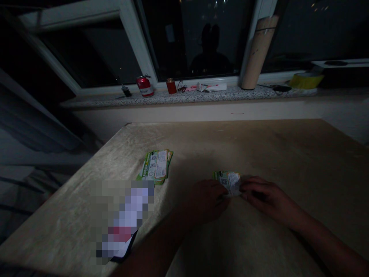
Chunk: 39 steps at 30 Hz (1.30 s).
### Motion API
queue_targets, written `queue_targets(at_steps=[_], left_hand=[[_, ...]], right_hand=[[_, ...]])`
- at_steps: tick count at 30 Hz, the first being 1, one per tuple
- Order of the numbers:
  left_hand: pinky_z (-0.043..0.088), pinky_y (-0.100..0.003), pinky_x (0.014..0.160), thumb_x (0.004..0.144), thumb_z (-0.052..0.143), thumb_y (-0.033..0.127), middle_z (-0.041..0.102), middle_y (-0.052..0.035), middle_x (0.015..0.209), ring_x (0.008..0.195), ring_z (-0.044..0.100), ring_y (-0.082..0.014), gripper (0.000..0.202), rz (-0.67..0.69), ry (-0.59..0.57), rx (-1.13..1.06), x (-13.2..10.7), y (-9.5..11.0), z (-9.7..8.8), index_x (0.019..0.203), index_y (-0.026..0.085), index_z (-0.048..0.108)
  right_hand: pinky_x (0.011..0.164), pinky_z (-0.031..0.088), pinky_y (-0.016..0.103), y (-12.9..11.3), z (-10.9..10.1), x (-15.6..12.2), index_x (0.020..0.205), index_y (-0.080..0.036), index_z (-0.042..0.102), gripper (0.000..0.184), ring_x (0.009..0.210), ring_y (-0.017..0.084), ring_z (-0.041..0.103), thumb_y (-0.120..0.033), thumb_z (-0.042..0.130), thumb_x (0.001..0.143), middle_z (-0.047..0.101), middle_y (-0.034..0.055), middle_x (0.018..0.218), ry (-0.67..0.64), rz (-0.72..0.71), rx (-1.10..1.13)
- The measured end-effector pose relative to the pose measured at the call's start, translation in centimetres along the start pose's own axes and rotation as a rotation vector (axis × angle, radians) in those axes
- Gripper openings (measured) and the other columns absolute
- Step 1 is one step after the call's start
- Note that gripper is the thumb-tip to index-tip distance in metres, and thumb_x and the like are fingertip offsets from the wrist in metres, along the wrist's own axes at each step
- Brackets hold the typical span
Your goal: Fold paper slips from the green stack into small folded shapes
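Green card [233, 180] lies between your hands: left hand [206, 202] pinches its near-left corner, right hand [266, 194] its right edge. Swinging your left forearm [161, 244] outward could knock the phone [127, 221] beside it; uneven tugging could crease the green card.

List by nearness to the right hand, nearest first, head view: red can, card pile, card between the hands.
1. Card: just left of the right hand.
2. Card pile: farther left, on the table.
3. Red can: beyond, on the windowsill.
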<state>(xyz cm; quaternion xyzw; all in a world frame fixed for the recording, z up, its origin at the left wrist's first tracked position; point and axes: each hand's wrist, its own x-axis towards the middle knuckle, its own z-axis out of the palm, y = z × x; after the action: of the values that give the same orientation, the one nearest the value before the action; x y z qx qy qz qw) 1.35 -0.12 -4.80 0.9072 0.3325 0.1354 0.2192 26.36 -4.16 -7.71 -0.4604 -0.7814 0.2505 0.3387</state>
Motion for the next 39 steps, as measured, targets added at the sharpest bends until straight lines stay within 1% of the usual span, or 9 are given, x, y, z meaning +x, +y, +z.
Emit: queue_targets(at_steps=[6,10,14,21,25,31,35,37,39], left_hand=[[0.054,-0.038,0.089,0.095,0.061,0.030,0.076,-0.0092,0.104,0.096,0.071,-0.0248,0.022,0.010,0.012,-0.030,0.0,-0.2,0.2,0.108,0.016,0.073],[0.055,-0.039,0.087,0.095,0.061,0.031,0.076,-0.0101,0.102,0.094,0.071,-0.0262,0.023,0.010,0.031,-0.048,-0.1,-0.4,0.4,0.106,0.016,0.073],[0.055,-0.041,0.088,0.094,0.060,0.031,0.077,-0.0106,0.105,0.096,0.072,-0.0278,0.025,-0.035,0.074,-0.100,-0.1,-0.6,0.7,0.111,0.017,0.073],[0.056,-0.037,0.082,0.096,0.056,0.034,0.078,-0.0094,0.107,0.091,0.074,-0.0256,0.033,-0.151,0.144,-0.225,0.1,-0.6,1.0,0.123,0.019,0.069],[0.055,-0.037,0.079,0.096,0.054,0.036,0.079,-0.0097,0.101,0.087,0.073,-0.0266,0.031,-0.158,0.147,-0.230,0.2,-0.6,1.2,0.115,0.020,0.074],[0.052,-0.034,0.071,0.095,0.056,0.035,0.078,-0.0076,0.094,0.074,0.070,-0.0226,0.032,-0.229,0.165,-0.327,0.2,-0.1,1.6,0.119,0.021,0.073],[0.049,-0.031,0.068,0.096,0.056,0.037,0.076,-0.0071,0.092,0.074,0.067,-0.0211,0.030,-0.267,0.190,-0.421,0.2,0.3,2.1,0.113,0.020,0.073],[0.047,-0.031,0.066,0.096,0.055,0.040,0.075,-0.0073,0.089,0.074,0.066,-0.0209,0.029,-0.294,0.218,-0.468,0.2,0.4,2.3,0.106,0.018,0.072],[0.046,-0.030,0.065,0.097,0.053,0.042,0.073,-0.0070,0.088,0.074,0.065,-0.0203,0.030,-0.312,0.249,-0.522,0.3,0.5,2.4,0.103,0.018,0.070]], right_hand=[[0.093,0.058,0.042,0.5,0.2,-0.2,0.108,-0.027,0.072,0.015,0.108,0.025,0.068,-0.028,0.063,0.096,0.071,0.0080,0.114,-0.004,-0.028,-0.028],[0.092,0.058,0.039,0.2,0.1,0.0,0.105,-0.026,0.072,0.014,0.107,0.023,0.068,-0.027,0.060,0.099,0.070,0.0080,0.112,-0.024,-0.027,-0.004],[0.092,0.056,0.039,0.2,0.0,0.0,0.103,-0.027,0.071,0.013,0.108,0.023,0.067,-0.028,0.059,0.099,0.070,0.0072,0.112,-0.042,-0.006,0.011],[0.088,0.055,0.037,0.2,0.0,0.0,0.096,-0.025,0.070,0.014,0.100,0.022,0.067,-0.030,0.058,0.099,0.069,0.0065,0.106,-0.048,0.051,0.039],[0.086,0.054,0.035,-0.2,-0.1,0.1,0.094,-0.024,0.070,0.016,0.097,0.021,0.067,-0.031,0.057,0.100,0.069,0.0063,0.105,-0.040,0.075,0.086],[0.101,0.050,0.040,-0.2,0.5,0.0,0.097,-0.027,0.073,0.015,0.115,0.024,0.063,-0.034,0.060,0.098,0.062,0.0070,0.123,0.128,0.130,0.156],[0.102,0.052,0.044,-0.6,1.4,0.0,0.098,-0.028,0.073,0.015,0.124,0.028,0.059,-0.040,0.066,0.094,0.058,0.0082,0.132,0.260,0.244,0.281],[0.101,0.054,0.044,-1.1,1.8,0.1,0.104,-0.029,0.071,0.021,0.127,0.030,0.059,-0.044,0.071,0.090,0.055,0.0082,0.139,0.319,0.334,0.414],[0.104,0.053,0.045,-1.9,2.3,0.1,0.119,-0.033,0.064,0.037,0.128,0.030,0.059,-0.045,0.076,0.086,0.055,0.0075,0.144,0.340,0.427,0.606]])
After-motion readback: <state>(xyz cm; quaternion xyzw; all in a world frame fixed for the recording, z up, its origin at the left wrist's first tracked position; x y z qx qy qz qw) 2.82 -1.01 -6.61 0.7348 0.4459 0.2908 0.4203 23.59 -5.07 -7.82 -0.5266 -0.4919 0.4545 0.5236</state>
